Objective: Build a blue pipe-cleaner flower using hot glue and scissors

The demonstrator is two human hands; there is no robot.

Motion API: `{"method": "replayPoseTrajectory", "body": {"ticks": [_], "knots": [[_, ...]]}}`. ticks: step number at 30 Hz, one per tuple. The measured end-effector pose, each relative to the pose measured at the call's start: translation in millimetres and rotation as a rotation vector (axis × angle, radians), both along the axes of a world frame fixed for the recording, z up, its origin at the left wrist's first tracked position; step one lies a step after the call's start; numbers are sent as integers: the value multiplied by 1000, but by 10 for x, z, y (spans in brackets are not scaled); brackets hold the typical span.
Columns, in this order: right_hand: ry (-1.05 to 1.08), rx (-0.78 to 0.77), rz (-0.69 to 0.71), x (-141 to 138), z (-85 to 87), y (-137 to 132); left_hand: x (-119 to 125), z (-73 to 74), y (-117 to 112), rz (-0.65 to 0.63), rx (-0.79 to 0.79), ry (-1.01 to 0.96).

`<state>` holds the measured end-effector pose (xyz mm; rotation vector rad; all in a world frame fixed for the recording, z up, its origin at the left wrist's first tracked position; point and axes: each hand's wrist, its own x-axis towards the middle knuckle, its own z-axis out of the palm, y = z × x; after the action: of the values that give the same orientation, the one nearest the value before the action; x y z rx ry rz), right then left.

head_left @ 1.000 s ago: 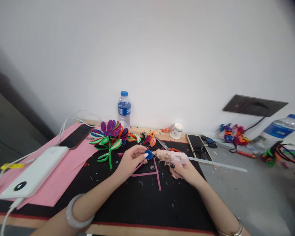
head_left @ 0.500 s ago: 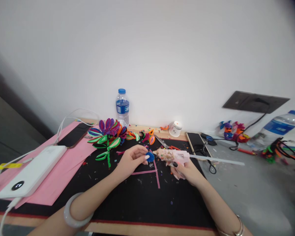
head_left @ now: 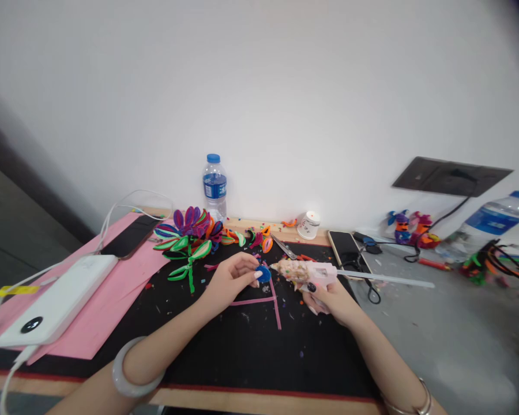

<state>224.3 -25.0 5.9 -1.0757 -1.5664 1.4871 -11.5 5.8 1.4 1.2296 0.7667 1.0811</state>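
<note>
My left hand (head_left: 231, 279) pinches a small blue round piece (head_left: 263, 273) just above the black mat (head_left: 225, 351). My right hand (head_left: 328, 297) grips a pink glue gun (head_left: 307, 272) whose nozzle points left at the blue piece, almost touching it. A clear glue stick (head_left: 384, 279) juts out of the gun's back to the right. Pink strips (head_left: 268, 300) lie on the mat under both hands.
Colourful pipe-cleaner flowers (head_left: 190, 236) and a water bottle (head_left: 214, 187) stand behind my hands. Scissors (head_left: 285, 249), a small white cup (head_left: 309, 225) and a phone (head_left: 346, 248) lie further back. A white power bank (head_left: 52, 302) rests on pink paper at left. Another bottle (head_left: 484, 225) lies right.
The glue gun has risen slightly and moved a little left toward the blue piece. My left hand has stayed almost still.
</note>
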Motion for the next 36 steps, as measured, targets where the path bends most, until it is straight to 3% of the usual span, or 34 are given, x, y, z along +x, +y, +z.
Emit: {"method": "replayPoseTrajectory", "body": {"ticks": [23, 36], "knots": [[-89, -27, -19, -20, 50, -31, -7, 15, 7, 91, -45, -49], [-49, -1, -8, -15, 49, -32, 4, 3, -13, 34, -73, -54]]}}
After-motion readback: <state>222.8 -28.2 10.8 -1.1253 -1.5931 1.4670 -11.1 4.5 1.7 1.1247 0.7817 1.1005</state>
